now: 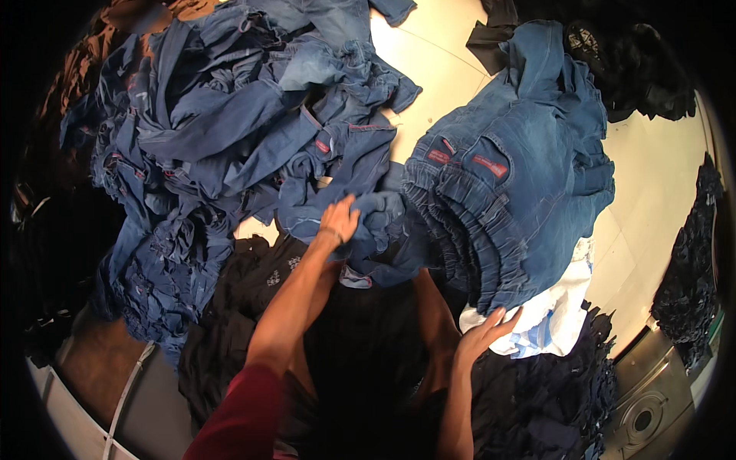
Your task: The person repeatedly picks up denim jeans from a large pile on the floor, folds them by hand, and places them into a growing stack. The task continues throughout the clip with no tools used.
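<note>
The left hand [338,221] rests on a crumpled denim garment [379,212], whether pinching it I cannot tell, while the right hand [481,337], thumb and fingers spread, touches the near end of the stacked elastic-waist jeans [529,172], which overlap a white-and-blue cloth's [569,307] upper left edge on the tiled floor [652,157].

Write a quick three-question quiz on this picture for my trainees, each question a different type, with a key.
1. Multiple choice: Which of the person's hands is at the lower edge of the denim stack? (a) left (b) right (c) neither
2. True or false: The loose denim heap lies to the right of the stack.
3. Fill in: The cloth showing at the stack's lower edge is ____ with blue markings.

Key: 1 b, the right hand; 2 false, it lies to the left; 3 white.
</note>
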